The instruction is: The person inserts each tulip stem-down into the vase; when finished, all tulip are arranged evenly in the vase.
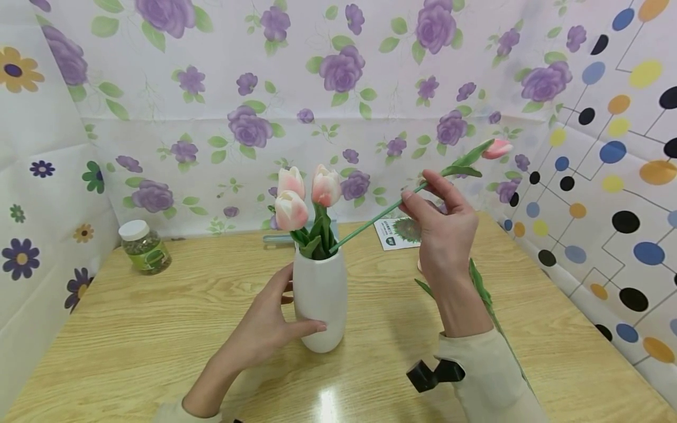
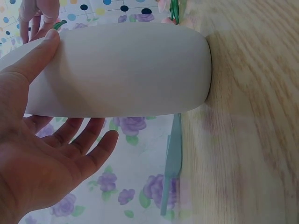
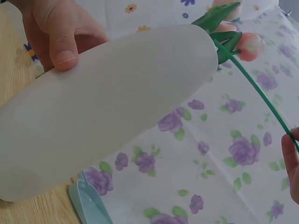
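Observation:
A white vase [image 1: 319, 299] stands upright on the wooden table, with three pink-and-white tulips [image 1: 291, 210] in it. My left hand [image 1: 259, 329] grips the vase from its left side, thumb across the front and fingers round the back. Up to the right, my right hand [image 1: 446, 229] pinches another pink tulip [image 1: 381, 216] by its green stem, between thumb and fingers. This tulip slants: its bloom points to the upper right, and the lower end of its stem is at the vase mouth, as the right wrist view also shows.
Under my right forearm lies more tulip greenery [image 1: 478, 285], partly hidden. Behind it is a printed card [image 1: 394, 232] with a green plant picture. A light-blue plastic tool [image 3: 91, 200] lies behind the vase. At the back left stands a white-lidded jar [image 1: 145, 247]. Patterned cloth walls [image 1: 344, 141] enclose the table.

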A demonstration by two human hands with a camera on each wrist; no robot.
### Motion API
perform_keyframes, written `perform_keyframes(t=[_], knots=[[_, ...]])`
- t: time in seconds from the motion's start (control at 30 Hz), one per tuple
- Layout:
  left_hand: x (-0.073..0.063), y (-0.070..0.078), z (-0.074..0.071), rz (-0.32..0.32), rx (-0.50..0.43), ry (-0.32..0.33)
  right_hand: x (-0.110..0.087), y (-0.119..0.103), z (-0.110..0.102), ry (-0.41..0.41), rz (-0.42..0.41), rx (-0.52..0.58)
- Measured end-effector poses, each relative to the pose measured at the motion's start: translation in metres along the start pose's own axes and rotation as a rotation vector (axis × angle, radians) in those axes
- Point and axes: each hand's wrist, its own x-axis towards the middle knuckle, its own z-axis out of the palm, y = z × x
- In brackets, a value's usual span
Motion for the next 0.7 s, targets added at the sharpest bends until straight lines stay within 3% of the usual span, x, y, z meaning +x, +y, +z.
perform_keyframes(t=[0.27,0.47,0.7], knots=[[0.0,0.001,-0.001,0.001,-0.002,0.004,-0.001,-0.005,0.004,-0.037,-0.098,-0.027],[0.0,0.001,-0.001,0.001,-0.002,0.006,-0.005,-0.007,0.01,-0.085,-0.229,-0.098],[0.001,0.0,0.0,-0.002,-0.004,0.004,-0.008,-0.009,0.016,-0.143,-0.311,-0.086]])
